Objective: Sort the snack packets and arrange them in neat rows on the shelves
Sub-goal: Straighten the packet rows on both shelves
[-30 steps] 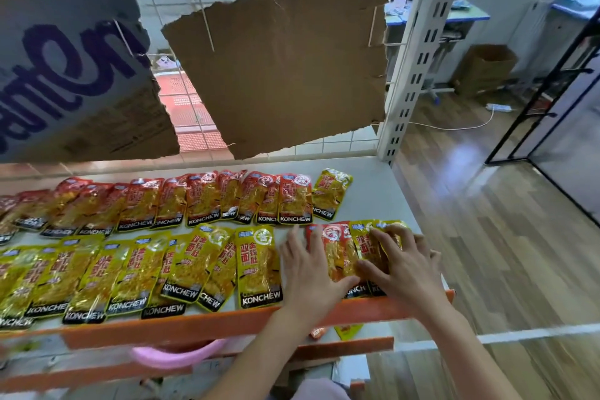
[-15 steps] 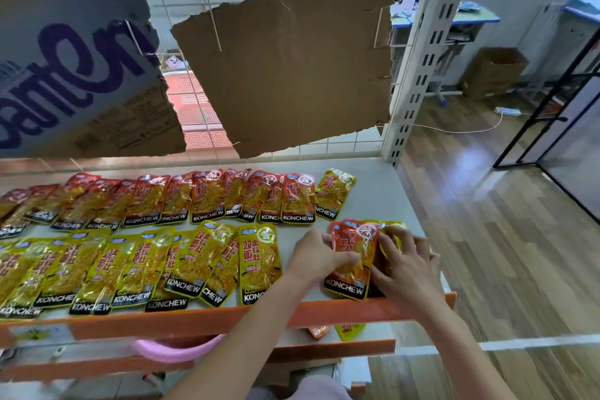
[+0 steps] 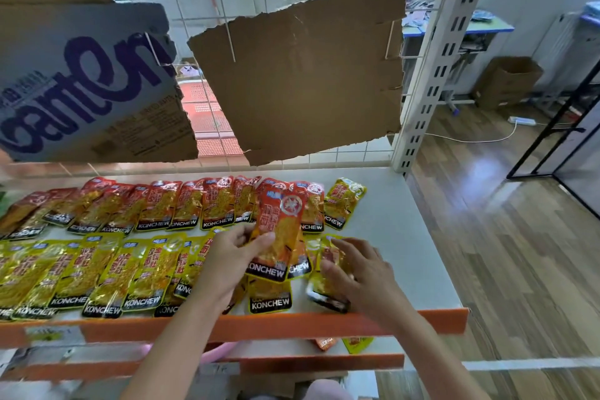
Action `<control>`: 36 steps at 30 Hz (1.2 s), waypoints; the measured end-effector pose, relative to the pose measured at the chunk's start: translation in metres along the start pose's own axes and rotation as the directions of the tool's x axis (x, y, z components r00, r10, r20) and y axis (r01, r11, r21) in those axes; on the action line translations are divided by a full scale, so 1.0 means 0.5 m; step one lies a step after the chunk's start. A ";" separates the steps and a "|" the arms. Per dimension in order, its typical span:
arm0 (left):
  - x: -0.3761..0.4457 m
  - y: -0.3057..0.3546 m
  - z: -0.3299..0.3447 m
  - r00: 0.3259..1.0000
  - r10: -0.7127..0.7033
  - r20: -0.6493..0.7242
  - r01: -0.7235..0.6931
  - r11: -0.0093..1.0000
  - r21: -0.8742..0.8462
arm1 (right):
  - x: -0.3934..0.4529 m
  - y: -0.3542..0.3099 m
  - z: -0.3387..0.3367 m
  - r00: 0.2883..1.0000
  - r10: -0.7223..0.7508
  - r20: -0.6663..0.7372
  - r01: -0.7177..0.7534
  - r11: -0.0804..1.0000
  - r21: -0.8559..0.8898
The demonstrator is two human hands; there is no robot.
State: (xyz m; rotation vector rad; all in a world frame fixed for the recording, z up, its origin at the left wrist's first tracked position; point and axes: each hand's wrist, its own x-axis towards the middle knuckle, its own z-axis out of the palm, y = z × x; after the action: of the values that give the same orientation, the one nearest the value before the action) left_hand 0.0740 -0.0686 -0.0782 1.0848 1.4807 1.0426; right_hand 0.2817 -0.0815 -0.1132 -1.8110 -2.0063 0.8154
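A white shelf [image 3: 399, 230] with an orange front lip carries two rows of KONCHEW snack packets. Red packets [image 3: 156, 208] fill the back row, with one yellow packet [image 3: 344, 201] at its right end. Yellow packets [image 3: 84, 269] fill the front row. My left hand [image 3: 233, 256] pinches a red packet [image 3: 279, 237] lifted above the front row. My right hand [image 3: 360, 269] holds a small stack of yellow packets [image 3: 328, 282] near the front lip. Another yellow packet [image 3: 269, 299] lies flat between my hands.
Torn cardboard sheets [image 3: 302, 75] hang on the wire grid behind the shelf, with a printed box flap [image 3: 81, 88] at left. A lower shelf [image 3: 367, 351] holds a red and a yellow packet. A pink object [image 3: 214, 351] sits below. Wooden floor lies to the right.
My left hand has lifted a red packet off the stack and carried it up and left, toward the back row. My right hand stays on the remaining yellow packets.
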 end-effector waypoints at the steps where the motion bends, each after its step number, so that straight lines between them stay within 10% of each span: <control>1: 0.000 0.006 0.001 1.000 -0.003 0.029 0.004 0.999 -0.044 | 0.006 -0.006 -0.004 0.999 0.032 0.002 -0.032 0.981 0.191; 4: 0.005 0.019 0.046 0.988 0.016 0.151 -0.007 0.998 -0.064 | 0.024 -0.018 -0.020 0.986 0.083 0.142 -0.162 0.644 0.748; 7: 0.032 0.023 0.106 0.984 0.045 0.171 -0.061 0.994 0.088 | 0.044 -0.010 -0.033 0.985 0.125 0.117 -0.159 0.422 0.892; 12: 0.130 0.034 0.170 0.993 0.029 0.112 -0.050 0.981 0.186 | 0.131 0.071 -0.105 0.927 0.304 -0.218 -0.083 0.734 0.674; 15: 0.169 0.055 0.213 0.974 0.073 0.215 -0.179 0.828 0.531 | 0.178 0.121 -0.130 0.940 0.269 -0.207 -0.189 0.921 0.341; 23: 0.263 0.064 0.242 0.964 0.044 0.261 -0.256 0.407 0.877 | 0.151 0.121 -0.078 0.950 0.226 -0.217 -0.258 0.958 -0.130; 29: 0.256 0.075 0.271 0.959 -0.033 0.281 -0.238 0.444 0.864 | 0.136 0.117 -0.045 0.990 0.024 -0.137 -0.066 0.947 -0.315; 36: 0.255 0.075 0.234 0.984 0.010 0.177 -0.135 0.689 0.712 | 0.135 0.137 -0.049 0.959 0.091 -0.267 -0.164 0.950 -0.265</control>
State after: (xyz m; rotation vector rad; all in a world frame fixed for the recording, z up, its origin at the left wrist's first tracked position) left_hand 0.1793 0.0732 -0.0866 1.7489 1.7731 0.3651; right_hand 0.3408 -0.0083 -0.1444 -2.1013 -1.9325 0.3145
